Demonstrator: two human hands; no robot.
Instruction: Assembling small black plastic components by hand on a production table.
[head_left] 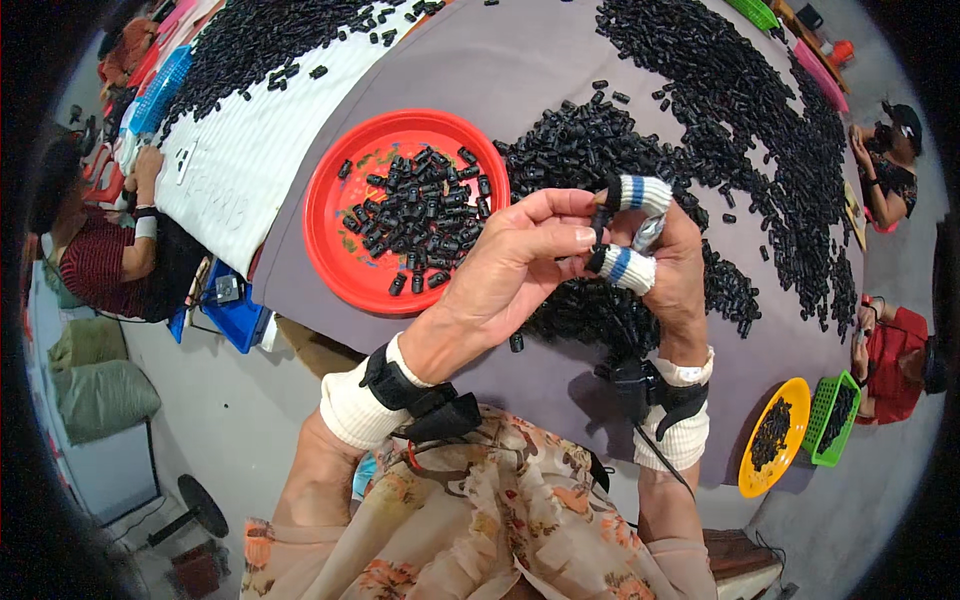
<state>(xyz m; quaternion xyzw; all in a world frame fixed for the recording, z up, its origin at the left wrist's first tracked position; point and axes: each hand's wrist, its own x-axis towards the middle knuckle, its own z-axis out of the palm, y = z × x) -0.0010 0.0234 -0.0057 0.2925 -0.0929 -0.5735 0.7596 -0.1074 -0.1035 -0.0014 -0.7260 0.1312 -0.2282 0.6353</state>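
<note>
Above the table, my left hand (pixel 515 255) and my right hand (pixel 680 265) meet. A small black cylindrical plastic piece (pixel 600 222) is pinched upright between the left thumb and fingers. White finger sleeves with blue and black stripes cover the right thumb and a finger, which close around the same piece; its ends are partly hidden. Left of my hands, a round red tray (pixel 325 265) contains many loose black pieces (pixel 420 205). A large heap of black pieces (pixel 580 150) lies behind and under my hands.
The grey tablecloth (pixel 430 355) carries more scattered pieces toward the far right. At the right edge are a yellow plate (pixel 748 478) and a green basket (pixel 828 455), both with pieces. People sit on both sides: a striped shirt (pixel 95 255) left, a red shirt (pixel 895 360) right.
</note>
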